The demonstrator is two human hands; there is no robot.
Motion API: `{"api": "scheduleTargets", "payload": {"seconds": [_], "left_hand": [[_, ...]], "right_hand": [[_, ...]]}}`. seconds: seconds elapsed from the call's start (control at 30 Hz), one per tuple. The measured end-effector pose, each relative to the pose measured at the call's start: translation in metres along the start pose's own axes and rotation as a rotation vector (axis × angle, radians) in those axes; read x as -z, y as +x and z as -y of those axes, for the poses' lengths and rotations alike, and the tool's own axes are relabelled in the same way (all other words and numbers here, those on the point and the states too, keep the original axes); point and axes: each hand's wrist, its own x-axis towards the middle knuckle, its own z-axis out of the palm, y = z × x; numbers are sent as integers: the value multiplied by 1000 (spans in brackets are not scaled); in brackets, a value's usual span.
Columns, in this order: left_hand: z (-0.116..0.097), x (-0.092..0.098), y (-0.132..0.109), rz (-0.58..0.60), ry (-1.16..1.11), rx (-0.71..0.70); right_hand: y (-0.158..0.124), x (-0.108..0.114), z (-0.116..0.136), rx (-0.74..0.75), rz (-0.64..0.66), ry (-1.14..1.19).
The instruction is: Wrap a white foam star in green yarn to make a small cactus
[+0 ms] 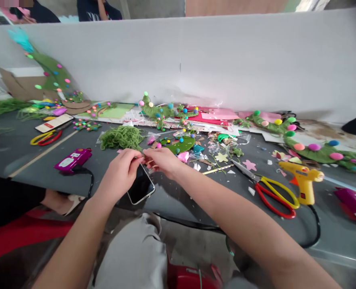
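Observation:
My left hand (122,170) and my right hand (162,161) meet just above the table, their fingertips pinched close together. Whatever is between the fingers is too small and too hidden to make out. A dark-screened phone (144,188) lies right under them, partly covered by the hands. Just beyond is a tangled heap of green yarn (122,137). Past my right hand sits a green felt piece (182,145) with coloured pompoms, beside a crumpled pink scrap (183,157).
Scissors (276,192) and a yellow glue gun (306,180) lie at right near a purple power strip (354,204). Another purple power strip (75,159), scissors (47,137) and a phone (54,123) are at left. Yarn-wrapped pompom pieces (156,110) line the white partition (226,56).

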Motion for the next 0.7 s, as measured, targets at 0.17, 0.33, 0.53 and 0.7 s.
{"api": "scheduleTargets", "payload": {"seconds": [0.17, 0.33, 0.53, 0.7], "left_hand": [[13, -2, -13, 55, -142, 92], [28, -18, 13, 60, -976, 632], [64, -32, 90, -65, -1061, 732], [107, -27, 120, -128, -928, 792]], "right_hand": [[14, -4, -11, 73, -83, 46], [-7, 9, -6, 194, -7, 75], [-58, 31, -15, 279, 68, -113], [-106, 71, -21, 259, -50, 55]]}}
